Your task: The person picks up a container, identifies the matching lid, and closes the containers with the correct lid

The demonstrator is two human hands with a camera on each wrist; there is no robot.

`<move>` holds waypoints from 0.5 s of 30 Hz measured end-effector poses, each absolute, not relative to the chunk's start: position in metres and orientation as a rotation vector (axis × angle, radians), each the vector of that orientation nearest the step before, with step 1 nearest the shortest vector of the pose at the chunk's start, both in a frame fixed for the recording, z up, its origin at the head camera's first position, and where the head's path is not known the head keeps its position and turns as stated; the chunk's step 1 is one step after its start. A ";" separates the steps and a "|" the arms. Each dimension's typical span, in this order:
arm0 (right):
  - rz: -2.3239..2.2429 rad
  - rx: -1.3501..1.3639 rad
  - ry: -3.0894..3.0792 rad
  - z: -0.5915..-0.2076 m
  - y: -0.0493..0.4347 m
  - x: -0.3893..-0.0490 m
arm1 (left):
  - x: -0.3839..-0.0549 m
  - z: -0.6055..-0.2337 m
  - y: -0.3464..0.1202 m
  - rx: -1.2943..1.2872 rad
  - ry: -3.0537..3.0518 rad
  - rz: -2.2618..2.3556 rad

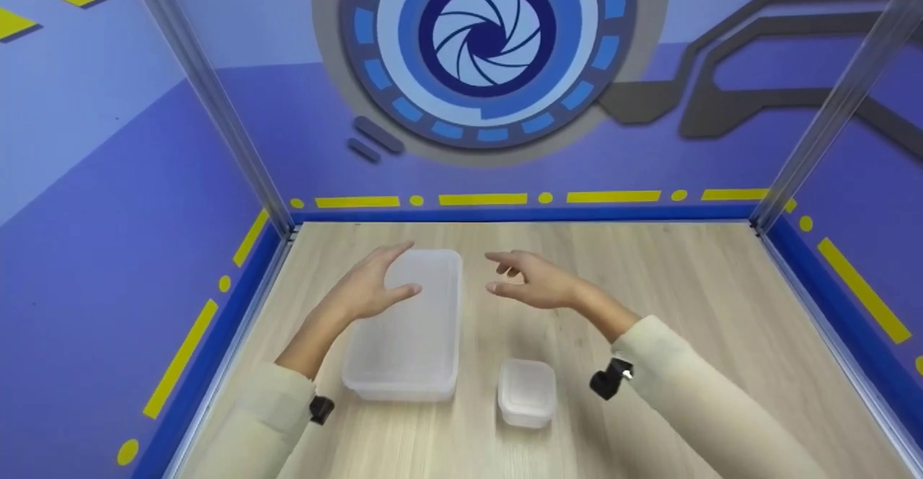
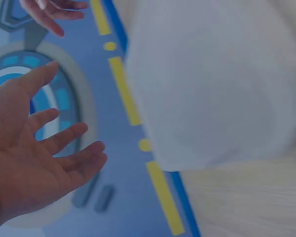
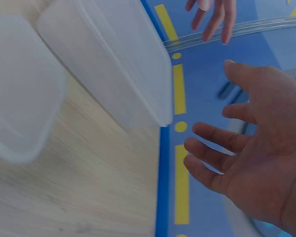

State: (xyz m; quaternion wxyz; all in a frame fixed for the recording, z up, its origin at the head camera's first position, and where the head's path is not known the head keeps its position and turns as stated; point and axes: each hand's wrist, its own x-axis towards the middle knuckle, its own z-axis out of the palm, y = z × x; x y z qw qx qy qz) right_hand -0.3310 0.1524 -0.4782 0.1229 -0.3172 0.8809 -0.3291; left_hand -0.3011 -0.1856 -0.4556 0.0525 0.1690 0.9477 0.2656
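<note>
A large translucent plastic food container (image 1: 418, 327) with a lid sits left of centre on the table. Over its far left part hovers my left hand (image 1: 368, 284), fingers spread and nothing in them; in the left wrist view the palm of that hand (image 2: 44, 148) faces the camera, apart from the container (image 2: 212, 89). My right hand (image 1: 533, 280) is held in the air to the right of the large container, its fingers loosely extended and holding nothing. Nearer the front stands a small translucent square container (image 1: 528, 392), which also shows at the left edge of the right wrist view (image 3: 22, 89).
The wooden table (image 1: 649, 320) is enclosed by a blue-purple back wall (image 1: 274, 125) and side walls with yellow markings. Metal corner posts (image 1: 216, 89) rise at both back corners. A small black camera device (image 1: 611, 379) hangs at each wrist.
</note>
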 end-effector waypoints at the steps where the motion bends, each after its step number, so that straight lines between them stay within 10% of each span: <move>1: -0.943 -0.949 2.591 -0.473 0.158 -0.329 | -0.303 -0.450 -0.181 0.526 2.891 0.802; 15: -0.883 -0.940 2.948 -0.430 0.215 -0.306 | -0.328 -0.432 -0.130 0.632 3.109 0.639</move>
